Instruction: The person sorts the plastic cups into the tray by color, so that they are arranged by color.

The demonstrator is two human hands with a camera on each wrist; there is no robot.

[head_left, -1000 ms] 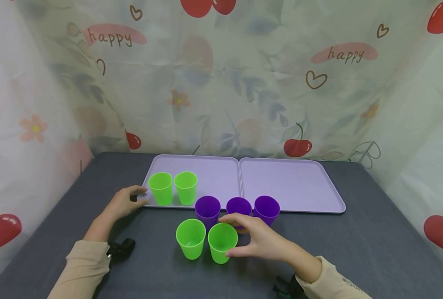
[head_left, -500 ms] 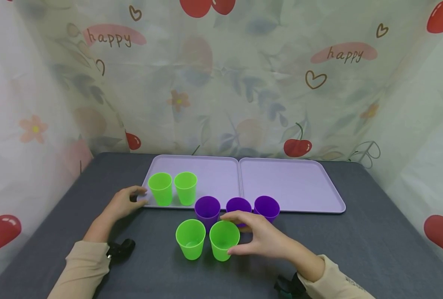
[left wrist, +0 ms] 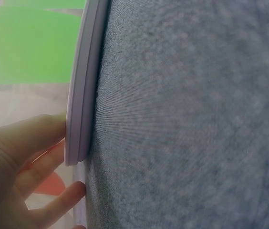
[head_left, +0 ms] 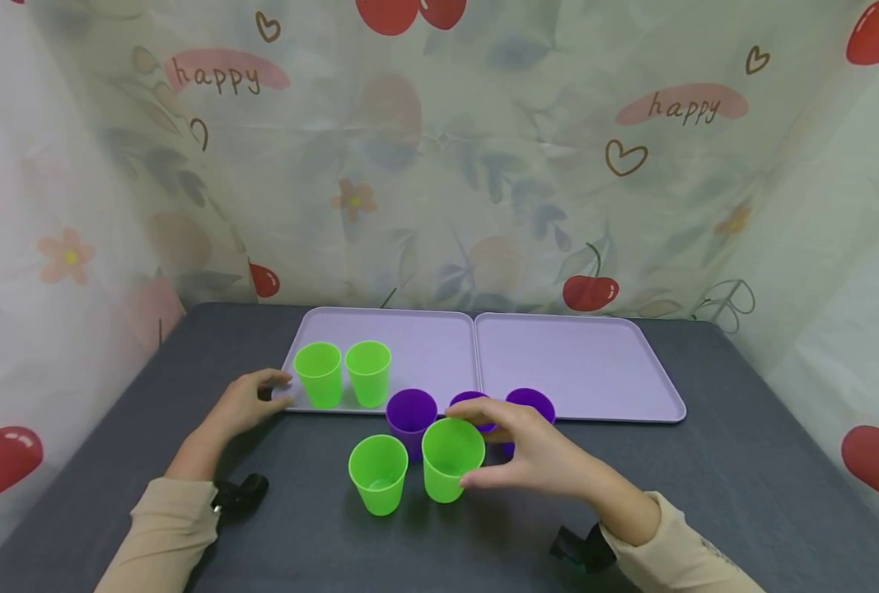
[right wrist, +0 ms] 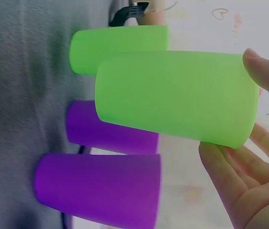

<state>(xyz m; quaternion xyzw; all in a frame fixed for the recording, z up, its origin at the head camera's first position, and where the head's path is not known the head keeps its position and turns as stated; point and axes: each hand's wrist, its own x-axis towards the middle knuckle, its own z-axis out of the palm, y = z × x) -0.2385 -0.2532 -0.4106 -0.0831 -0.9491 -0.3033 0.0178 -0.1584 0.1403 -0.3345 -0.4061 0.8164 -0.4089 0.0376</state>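
My right hand (head_left: 531, 453) grips a green cup (head_left: 451, 463) near its rim, thumb on the near side and fingers on the far side. In the right wrist view the held green cup (right wrist: 172, 95) is off the dark cloth. Left of it in the head view stands another green cup (head_left: 378, 476). Behind are a purple cup (head_left: 410, 420) and two more purple cups, partly covered by my right hand. My left hand (head_left: 250, 402) touches the left edge of the left tray (head_left: 432, 354), with the thumb at its rim (left wrist: 79, 109) in the left wrist view.
Two green cups, one at the left (head_left: 319, 377) and one beside it (head_left: 369, 375), stand upright on the left tray. A second lilac tray (head_left: 572, 362) adjoins it on the right. A printed curtain (head_left: 439, 165) hangs behind the dark tabletop (head_left: 298, 543).
My right hand has lifted the green cup off the cloth and moved it slightly forward and right, covering more of the purple cups. My left hand has stayed put.
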